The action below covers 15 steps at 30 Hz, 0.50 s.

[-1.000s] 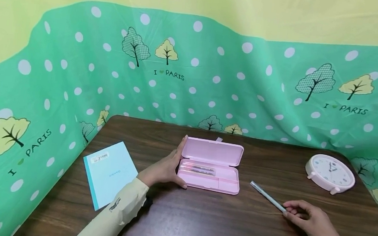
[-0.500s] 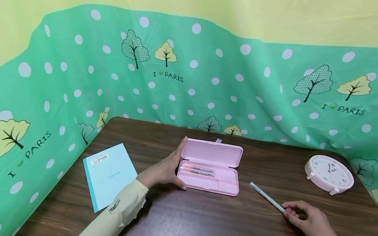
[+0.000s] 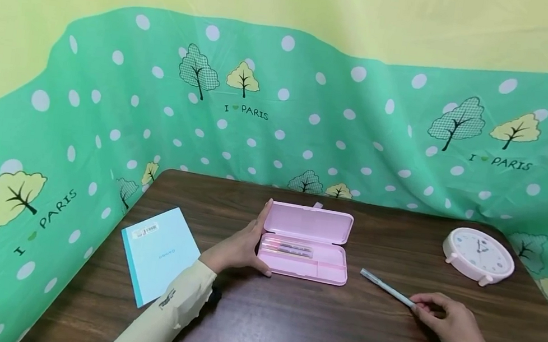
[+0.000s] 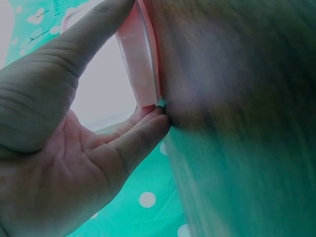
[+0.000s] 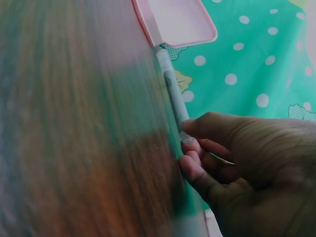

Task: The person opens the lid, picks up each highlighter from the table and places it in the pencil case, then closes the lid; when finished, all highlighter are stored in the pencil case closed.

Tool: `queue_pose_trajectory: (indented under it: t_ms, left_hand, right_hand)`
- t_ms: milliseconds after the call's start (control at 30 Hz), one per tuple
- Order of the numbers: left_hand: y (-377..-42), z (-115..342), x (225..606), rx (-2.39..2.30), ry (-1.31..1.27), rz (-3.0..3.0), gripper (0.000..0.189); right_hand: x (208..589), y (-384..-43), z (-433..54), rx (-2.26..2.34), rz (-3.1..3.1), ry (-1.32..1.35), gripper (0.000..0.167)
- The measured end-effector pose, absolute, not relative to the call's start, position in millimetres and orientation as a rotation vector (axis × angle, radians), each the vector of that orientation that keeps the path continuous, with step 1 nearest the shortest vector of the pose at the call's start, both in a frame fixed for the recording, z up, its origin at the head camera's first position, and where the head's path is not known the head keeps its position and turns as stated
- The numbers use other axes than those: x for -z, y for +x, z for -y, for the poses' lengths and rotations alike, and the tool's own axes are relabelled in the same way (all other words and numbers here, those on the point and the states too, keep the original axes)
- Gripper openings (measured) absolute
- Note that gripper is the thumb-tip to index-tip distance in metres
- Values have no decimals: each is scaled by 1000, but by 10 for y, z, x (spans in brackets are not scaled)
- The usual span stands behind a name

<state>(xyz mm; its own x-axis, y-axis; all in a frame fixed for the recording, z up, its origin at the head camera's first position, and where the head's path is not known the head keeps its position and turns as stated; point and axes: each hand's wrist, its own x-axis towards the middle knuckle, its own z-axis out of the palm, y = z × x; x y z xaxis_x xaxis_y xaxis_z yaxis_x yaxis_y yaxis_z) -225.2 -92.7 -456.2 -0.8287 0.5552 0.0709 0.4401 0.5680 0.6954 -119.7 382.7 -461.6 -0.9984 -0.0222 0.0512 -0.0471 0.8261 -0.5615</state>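
An opened pink pencil case [image 3: 332,255] lies on the table, its lid tilted up at the back. Inside its left part is a clear slim pack of thin sticks [image 3: 290,248], perhaps pen refills. My left hand [image 3: 240,246] holds the case's left end, thumb at the front corner and fingers up along the lid; the left wrist view shows this hand [image 4: 84,148] against the pink edge. To the right, my right hand [image 3: 447,318] pinches the near end of a grey-blue pen [image 3: 385,286] between thumb and fingers. The pen [image 5: 174,94] points toward the case.
A light blue notebook [image 3: 160,257] lies left of the case, partly under the left forearm. A white round clock [image 3: 480,254] rests at the back right. Green patterned cloth [image 3: 311,113] hangs behind the brown table [image 3: 297,326].
The pen's far tip has swung slightly toward me, while the right hand keeps its pinch. My left hand and the pencil case stay in place; the head view has shifted a little.
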Motion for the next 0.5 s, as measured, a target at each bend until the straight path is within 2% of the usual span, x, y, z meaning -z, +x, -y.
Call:
queue_pose_trajectory:
  t_ms: [133,500]
  left_hand:
    - [-2188,906,4450,-1093,805,-2641,161]
    - [-2197,891,4443,-1086,807,-2646,160]
  right_hand:
    - [4666,-1206,-3801,-911,2856,111,10]
    - [4620,-1398,-3660,-1002,2667,354,19]
